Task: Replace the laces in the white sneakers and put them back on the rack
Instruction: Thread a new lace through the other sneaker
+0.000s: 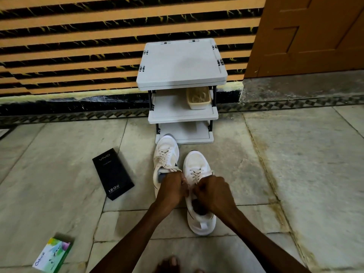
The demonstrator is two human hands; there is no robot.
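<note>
Two white sneakers stand on the floor in front of the grey three-tier rack [183, 115]. The left sneaker [166, 154] points toward the rack, its toe touching the bottom shelf, and it is laced. The right sneaker [197, 168] sits nearer to me, with white laces [197, 173] crossing its upper. My left hand [172, 187] and my right hand [211, 191] are both curled over the right sneaker's tongue area, each pinching a lace end. My hands hide the top eyelets.
A black phone box [113, 173] lies on the floor left of the sneakers. A green and white carton [53, 255] sits at the lower left. A beige basket [199, 97] rests on the rack's middle shelf. A striped wall and a wooden door [307, 36] stand behind.
</note>
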